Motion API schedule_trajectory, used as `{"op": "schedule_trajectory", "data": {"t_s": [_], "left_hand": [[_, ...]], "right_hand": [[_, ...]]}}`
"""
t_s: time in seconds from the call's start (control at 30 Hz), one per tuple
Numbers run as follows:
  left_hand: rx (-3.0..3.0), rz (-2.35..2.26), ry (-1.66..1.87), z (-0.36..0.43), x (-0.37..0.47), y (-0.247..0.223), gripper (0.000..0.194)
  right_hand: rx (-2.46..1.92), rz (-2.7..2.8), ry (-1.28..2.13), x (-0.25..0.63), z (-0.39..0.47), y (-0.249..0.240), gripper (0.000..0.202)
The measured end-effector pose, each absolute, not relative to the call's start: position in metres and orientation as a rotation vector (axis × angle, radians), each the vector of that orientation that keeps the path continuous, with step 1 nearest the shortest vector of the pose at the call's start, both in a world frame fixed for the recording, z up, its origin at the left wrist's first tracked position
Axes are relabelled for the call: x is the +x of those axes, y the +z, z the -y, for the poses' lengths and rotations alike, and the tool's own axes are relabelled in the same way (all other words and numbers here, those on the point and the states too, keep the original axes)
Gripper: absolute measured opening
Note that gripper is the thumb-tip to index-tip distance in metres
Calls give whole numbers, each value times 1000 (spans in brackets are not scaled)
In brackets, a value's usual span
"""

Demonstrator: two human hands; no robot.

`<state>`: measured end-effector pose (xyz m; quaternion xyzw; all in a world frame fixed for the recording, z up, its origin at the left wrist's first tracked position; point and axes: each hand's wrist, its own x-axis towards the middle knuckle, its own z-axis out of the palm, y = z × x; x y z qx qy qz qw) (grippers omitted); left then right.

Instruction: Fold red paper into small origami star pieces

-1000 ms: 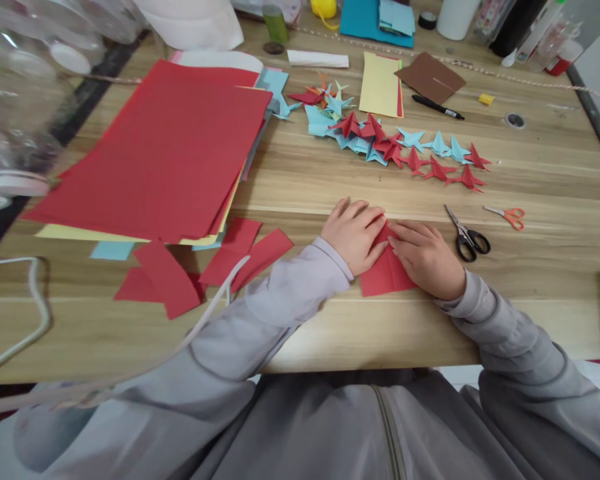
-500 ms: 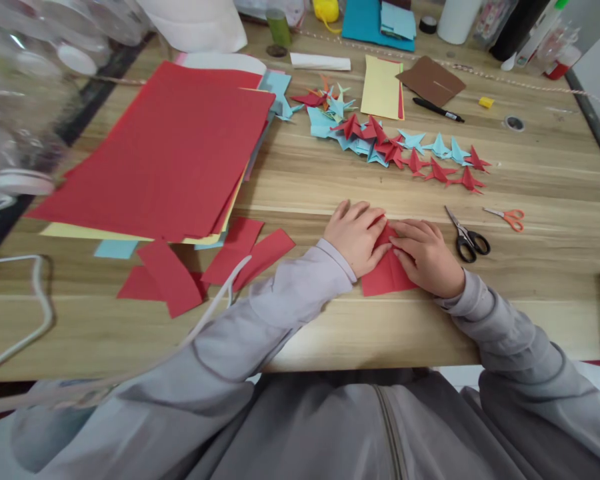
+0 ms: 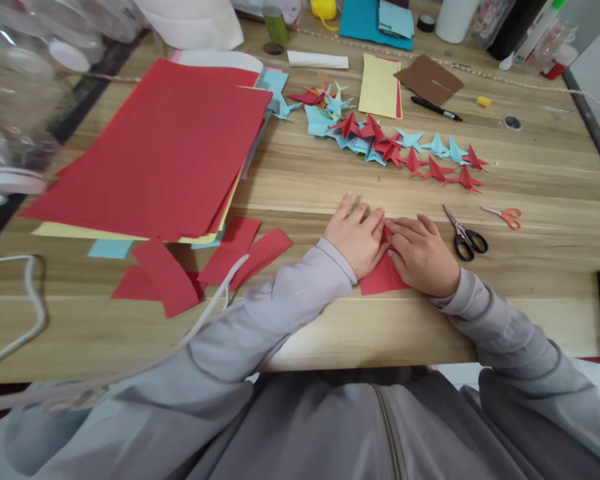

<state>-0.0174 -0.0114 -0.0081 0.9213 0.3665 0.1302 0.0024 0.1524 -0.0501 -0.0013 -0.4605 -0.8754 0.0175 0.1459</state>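
Note:
A small sheet of red paper (image 3: 380,279) lies on the table in front of me, with creases down its lower part. My left hand (image 3: 355,235) rests over its upper left side, index finger and thumb gripping the paper and the other fingers spread toward the table. From the right, my right hand (image 3: 423,253) grips the upper right edge of the same sheet. The fingertips of both hands meet near its top, where a folded part is mostly hidden. Black-handled scissors (image 3: 464,235) lie just right of my right hand, and small orange-handled scissors (image 3: 505,216) lie beyond them.
Large red sheets (image 3: 165,153) are stacked at the left, with loose red strips (image 3: 167,280) before them. Red and blue folded paper cranes (image 3: 405,150) lie ahead. A white cable (image 3: 215,303) crosses near my left sleeve. Plastic bottles (image 3: 20,133) stand far left.
Both hands stay on the red paper. The fingers of my left hand have straightened somewhat, and my right hand has shifted slightly left, its fingers more raised. The whole view has shifted a little.

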Motion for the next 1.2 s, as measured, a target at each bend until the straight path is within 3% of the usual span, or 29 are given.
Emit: {"op": "schedule_trajectory", "data": {"t_s": [0.67,1.2], "left_hand": [[2931,-1200,315,16,-16,-4,46],[2915,-1170,392,4,-20,-9,47]], "right_hand": [[-1297,2586,-215,170,113,12,16],[-1295,2499,-61,173,95,10,13]]}}
